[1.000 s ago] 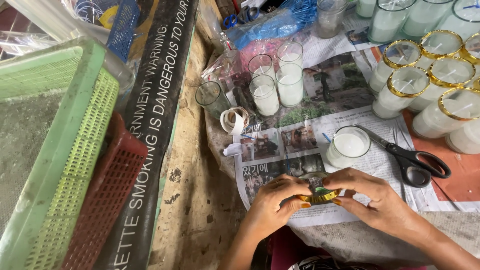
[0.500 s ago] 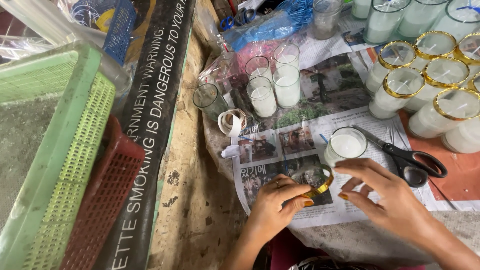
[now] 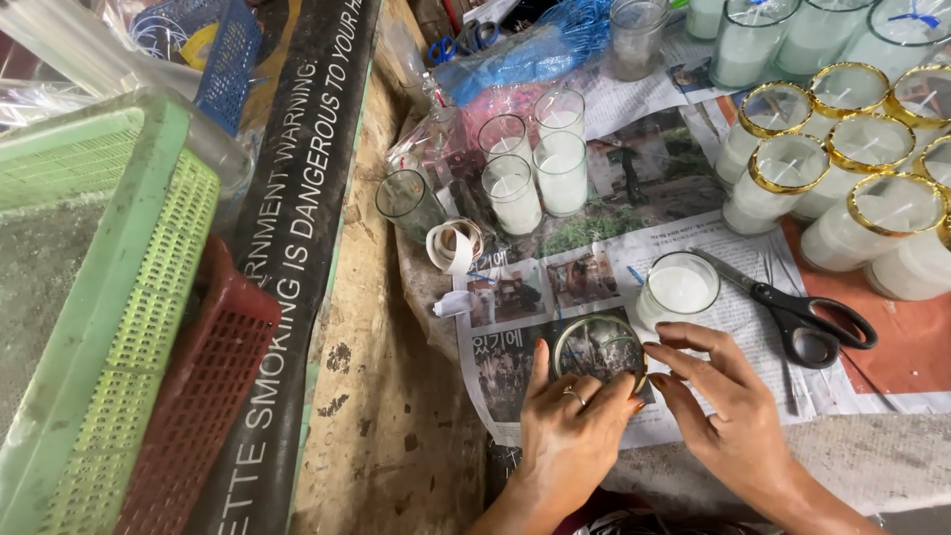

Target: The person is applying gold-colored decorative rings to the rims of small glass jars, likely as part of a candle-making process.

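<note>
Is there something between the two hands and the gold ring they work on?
Nothing visible. The left hand and the right hand both touch the gold ring directly, over the newspaper. The glass candle stands just behind it.

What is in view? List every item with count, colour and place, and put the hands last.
Ring: one, gold-edged loop, on the newspaper, held between both hands.
Candle glass: one, white wax, just above the ring.
Scissors: one pair, black handles, right of that glass.
Gold-rimmed candle glasses: about seven, white wax, upper right.
Plain candle glasses: four, white wax, upper middle.
Empty glass: one, clear, left of those.
Tape roll: one, white, below the empty glass.
Newspaper: several sheets, under the glasses.
Baskets: green and red at left, blue at the top.
Left hand: on the ring's left side.
Right hand: on the ring's right side.
</note>
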